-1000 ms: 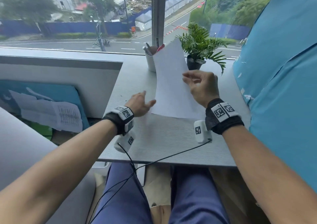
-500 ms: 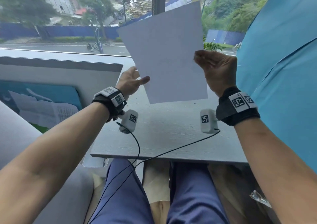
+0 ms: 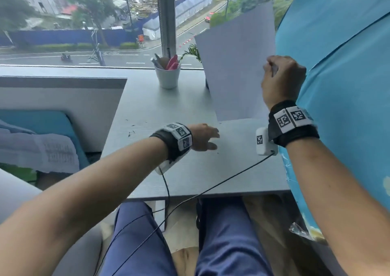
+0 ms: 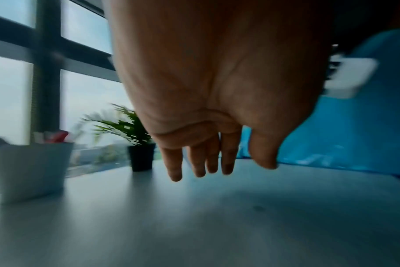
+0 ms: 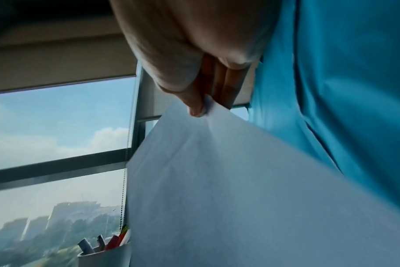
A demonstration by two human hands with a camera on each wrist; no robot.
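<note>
A blank white sheet of paper (image 3: 236, 64) hangs upright in the air above the right side of the grey table (image 3: 160, 111). My right hand (image 3: 281, 77) pinches its right edge between thumb and fingers; the right wrist view shows the sheet (image 5: 240, 180) pinched at its corner by the hand (image 5: 203, 104). Just over the table's middle, below and left of the sheet, my left hand (image 3: 205, 136) hovers with straight relaxed fingers (image 4: 201, 162) and holds nothing.
A white cup (image 3: 168, 75) of pens and scissors stands by the window. A small potted plant (image 4: 135, 144) is beside it, mostly hidden by the sheet in the head view. A blue fabric surface (image 3: 341, 85) borders the right. Printed papers (image 3: 42, 149) lie lower left.
The left hand let go of the sheet and dropped down to just above the table. The right hand carried the sheet rightward, alone.
</note>
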